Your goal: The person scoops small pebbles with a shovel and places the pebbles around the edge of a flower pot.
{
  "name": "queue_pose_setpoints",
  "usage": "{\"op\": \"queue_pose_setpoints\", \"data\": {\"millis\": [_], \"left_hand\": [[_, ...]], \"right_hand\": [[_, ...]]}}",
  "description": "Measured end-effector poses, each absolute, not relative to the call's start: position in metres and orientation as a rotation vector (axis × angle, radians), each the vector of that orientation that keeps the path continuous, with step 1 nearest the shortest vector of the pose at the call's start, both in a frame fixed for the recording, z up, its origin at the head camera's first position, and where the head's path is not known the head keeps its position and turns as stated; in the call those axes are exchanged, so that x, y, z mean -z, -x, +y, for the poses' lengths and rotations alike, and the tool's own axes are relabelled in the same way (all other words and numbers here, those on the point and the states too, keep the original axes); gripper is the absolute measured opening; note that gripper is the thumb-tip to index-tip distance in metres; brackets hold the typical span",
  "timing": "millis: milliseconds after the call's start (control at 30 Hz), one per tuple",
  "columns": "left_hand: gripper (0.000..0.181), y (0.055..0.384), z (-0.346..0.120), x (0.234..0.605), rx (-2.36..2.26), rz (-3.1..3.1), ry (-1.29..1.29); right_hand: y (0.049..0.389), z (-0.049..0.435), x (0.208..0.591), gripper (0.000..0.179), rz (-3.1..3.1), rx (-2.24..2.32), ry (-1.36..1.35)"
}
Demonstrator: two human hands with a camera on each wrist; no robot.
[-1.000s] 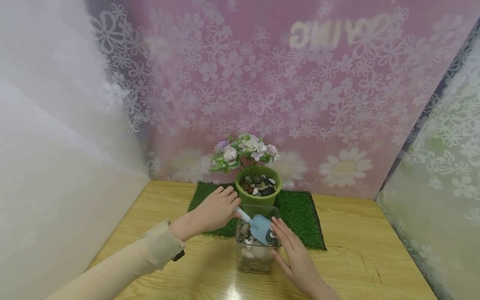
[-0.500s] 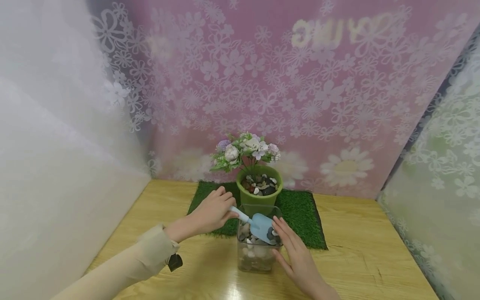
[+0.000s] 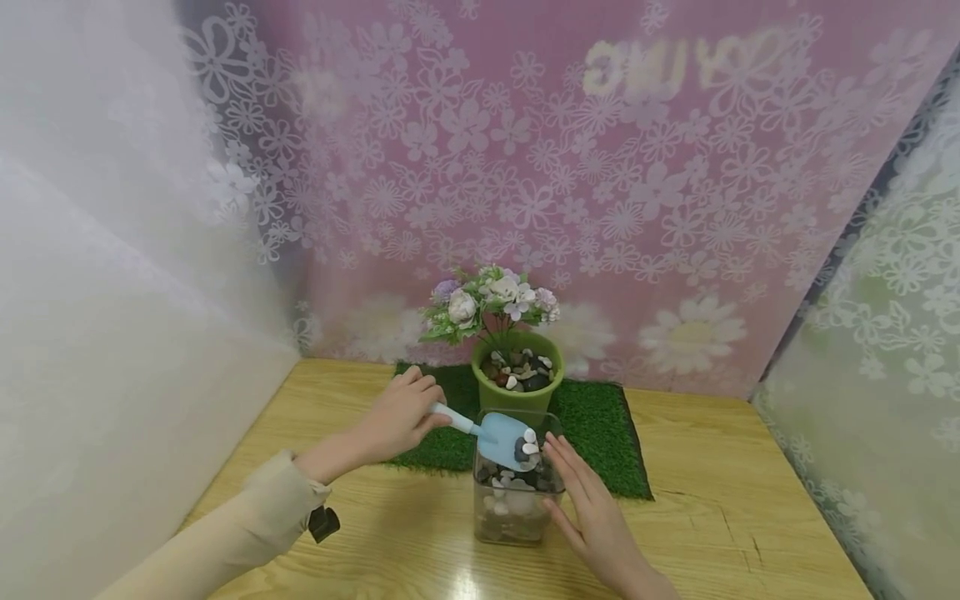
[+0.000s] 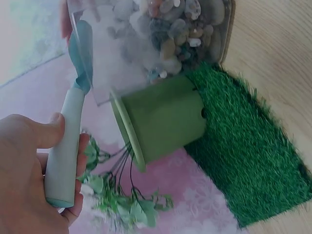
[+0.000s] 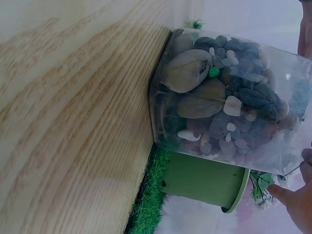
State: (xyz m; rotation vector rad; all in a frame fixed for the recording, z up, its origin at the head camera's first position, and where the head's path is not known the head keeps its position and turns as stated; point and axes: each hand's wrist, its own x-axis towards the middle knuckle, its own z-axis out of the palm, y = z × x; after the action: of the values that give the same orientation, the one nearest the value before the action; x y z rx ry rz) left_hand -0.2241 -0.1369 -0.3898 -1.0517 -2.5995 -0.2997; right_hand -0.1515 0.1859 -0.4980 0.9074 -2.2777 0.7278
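Observation:
In the head view my left hand (image 3: pixel 397 417) grips the white handle of a small blue trowel (image 3: pixel 493 440). A few black and white pebbles (image 3: pixel 528 447) lie on the blade near its tip. The blade is over the open top of a clear plastic container (image 3: pixel 512 527) of mixed stones. My right hand (image 3: pixel 596 512) lies along the container's right side, its fingers straight and the fingertips at the rim. The left wrist view shows thumb and fingers wrapped round the trowel handle (image 4: pixel 66 146). Large and small stones (image 5: pixel 229 97) show through the container wall in the right wrist view.
Right behind the container stands a green flowerpot (image 3: pixel 483 390) with artificial flowers (image 3: pixel 491 302) and stones inside. It sits on a green turf mat (image 3: pixel 603 446) on the wooden table (image 3: pixel 712 467). Floral curtains (image 3: pixel 570 183) enclose the back and sides.
My left hand has moved left and drawn the trowel back and up from among the stones. Pebbles now rest clearly on its blade. My right hand has stayed at the container.

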Motion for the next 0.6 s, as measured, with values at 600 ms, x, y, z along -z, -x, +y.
{"op": "queue_pose_setpoints", "data": {"millis": [600], "left_hand": [[0.022,0.227,-0.165,0.369,0.345,-2.597,0.794]], "right_hand": [[0.153,0.187,0.499,0.062,-2.286,-0.723,-0.915]]}}
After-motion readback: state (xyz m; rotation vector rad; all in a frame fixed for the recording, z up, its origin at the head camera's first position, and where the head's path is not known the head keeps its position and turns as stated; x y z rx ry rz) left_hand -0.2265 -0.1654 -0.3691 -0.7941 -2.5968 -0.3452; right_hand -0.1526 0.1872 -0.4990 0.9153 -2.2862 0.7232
